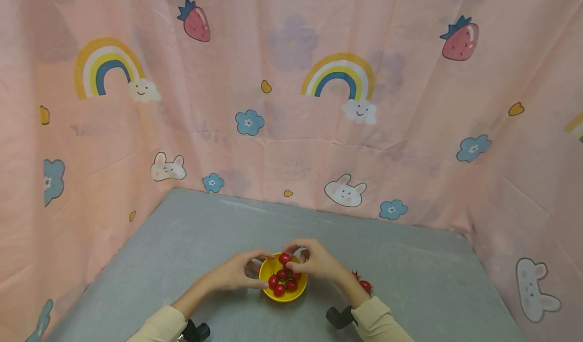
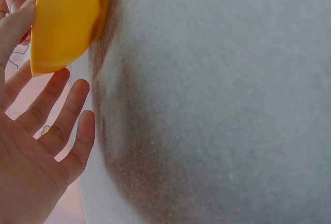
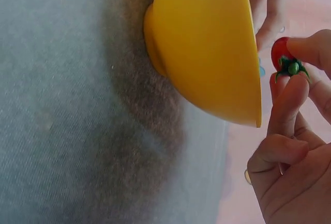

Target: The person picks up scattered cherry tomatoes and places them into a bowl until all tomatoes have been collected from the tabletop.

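A yellow bowl point(image 1: 292, 296) with several red cherry tomatoes point(image 1: 279, 290) in it stands on the grey table. My left hand point(image 1: 234, 273) holds the bowl by its left side, thumb at the near rim and index finger at the far rim. In the left wrist view the other fingers point(image 2: 72, 110) spread beside the yellow wall. Over the bowl's far right part, my right hand point(image 1: 319, 261) pinches one cherry tomato point(image 3: 281, 52) between thumb and fingertips. Its green stem end point(image 3: 292, 68) faces the right wrist camera.
More cherry tomatoes point(image 1: 366, 286) lie on the table point(image 1: 410, 271) to the right, partly hidden by the right forearm. A pink printed curtain point(image 1: 282, 150) stands along the table's back and sides. Dark camera mounts point(image 1: 339, 317) are on both wrists.
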Demonstrator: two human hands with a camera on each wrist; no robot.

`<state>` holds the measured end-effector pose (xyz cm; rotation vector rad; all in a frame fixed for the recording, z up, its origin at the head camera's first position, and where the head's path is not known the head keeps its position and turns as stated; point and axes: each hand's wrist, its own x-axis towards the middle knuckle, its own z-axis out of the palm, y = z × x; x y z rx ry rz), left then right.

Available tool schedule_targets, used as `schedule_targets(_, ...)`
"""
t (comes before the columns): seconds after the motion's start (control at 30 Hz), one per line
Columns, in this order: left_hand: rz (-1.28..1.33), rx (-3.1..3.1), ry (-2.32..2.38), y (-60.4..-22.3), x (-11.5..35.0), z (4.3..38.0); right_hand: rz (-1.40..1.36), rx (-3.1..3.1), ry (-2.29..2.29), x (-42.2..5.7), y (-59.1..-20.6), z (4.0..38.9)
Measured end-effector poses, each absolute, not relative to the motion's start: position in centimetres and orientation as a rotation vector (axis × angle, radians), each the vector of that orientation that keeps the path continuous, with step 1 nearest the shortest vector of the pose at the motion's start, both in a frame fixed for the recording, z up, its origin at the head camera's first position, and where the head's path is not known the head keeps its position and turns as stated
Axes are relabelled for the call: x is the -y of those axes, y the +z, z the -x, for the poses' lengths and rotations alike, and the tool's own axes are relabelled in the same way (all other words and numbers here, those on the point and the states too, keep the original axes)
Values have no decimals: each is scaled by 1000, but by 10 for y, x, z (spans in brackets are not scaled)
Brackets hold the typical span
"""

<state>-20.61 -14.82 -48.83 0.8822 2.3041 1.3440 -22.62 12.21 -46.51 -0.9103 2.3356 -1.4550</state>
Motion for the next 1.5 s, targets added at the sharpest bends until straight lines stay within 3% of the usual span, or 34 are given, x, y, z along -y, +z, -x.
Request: schedule_targets(1.5, -794, -2309, 1332, -485, 146, 205, 643, -2465, -1473, -244, -484, 220)
